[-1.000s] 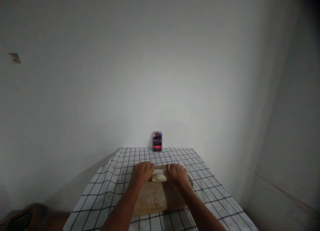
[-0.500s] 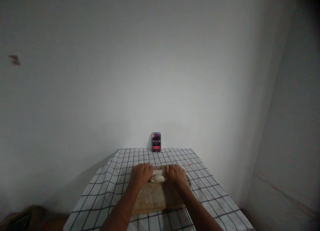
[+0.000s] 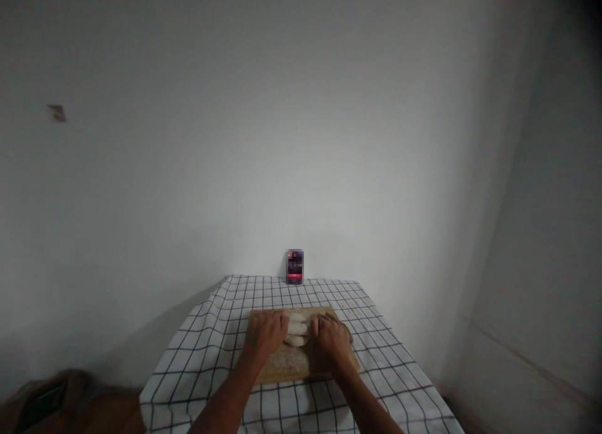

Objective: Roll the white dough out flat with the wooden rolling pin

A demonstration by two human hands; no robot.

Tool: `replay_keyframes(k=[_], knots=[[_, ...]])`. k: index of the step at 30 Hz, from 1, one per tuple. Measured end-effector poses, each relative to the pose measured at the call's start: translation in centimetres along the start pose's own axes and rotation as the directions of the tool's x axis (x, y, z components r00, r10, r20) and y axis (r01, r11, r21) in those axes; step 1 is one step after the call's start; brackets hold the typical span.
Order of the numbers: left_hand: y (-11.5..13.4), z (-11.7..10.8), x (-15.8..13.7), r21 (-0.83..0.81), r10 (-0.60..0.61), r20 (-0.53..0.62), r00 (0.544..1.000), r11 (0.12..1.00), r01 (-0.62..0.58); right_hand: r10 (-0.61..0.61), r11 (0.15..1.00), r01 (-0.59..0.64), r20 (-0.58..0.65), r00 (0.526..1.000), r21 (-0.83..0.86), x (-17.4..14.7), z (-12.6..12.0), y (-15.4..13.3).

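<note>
A pale rolling pin (image 3: 296, 328) lies across a piece of white dough (image 3: 295, 341). Dough shows on both its near and far sides. My left hand (image 3: 269, 331) is closed over the pin's left end, knuckles up, and my right hand (image 3: 330, 333) is closed over the right end. My palms hide both ends of the pin. Under them is a wooden board (image 3: 282, 368), dusted with what looks like flour.
A white cloth with dark checks (image 3: 202, 359) covers the table. At its far edge a phone-like dark upright object (image 3: 295, 268), blurred out, leans by the wall. A small curved grey thing (image 3: 348, 333) shows beside my right hand. Brown boxy things (image 3: 47, 399) stand low at left.
The pin has shifted over the dough, and more dough now shows beyond it. Both hands stay closed on its ends. The view has turned slightly left.
</note>
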State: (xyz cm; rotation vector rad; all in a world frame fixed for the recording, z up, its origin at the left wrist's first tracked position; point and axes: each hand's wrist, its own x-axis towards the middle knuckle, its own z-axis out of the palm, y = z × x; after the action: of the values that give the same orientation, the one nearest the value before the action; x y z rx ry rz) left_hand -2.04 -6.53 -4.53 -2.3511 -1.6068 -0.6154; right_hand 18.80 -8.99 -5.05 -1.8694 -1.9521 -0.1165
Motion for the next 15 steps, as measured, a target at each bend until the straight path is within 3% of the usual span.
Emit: replay_keyframes(k=[8, 15], knots=[[-0.2, 1.8, -1.7, 0.003, 0.071, -0.217, 0.974, 0.997, -0.072, 0.062, 0.997, -0.06, -0.033, 0.998, 0.05, -1.4, -0.4, -0.5], [-0.3, 1.4, -0.8, 0.018, 0.049, -0.097, 0.994, 0.999, -0.048, 0.027, 0.999, -0.026, -0.052, 0.998, 0.029, -0.6, 0.2, -0.2]])
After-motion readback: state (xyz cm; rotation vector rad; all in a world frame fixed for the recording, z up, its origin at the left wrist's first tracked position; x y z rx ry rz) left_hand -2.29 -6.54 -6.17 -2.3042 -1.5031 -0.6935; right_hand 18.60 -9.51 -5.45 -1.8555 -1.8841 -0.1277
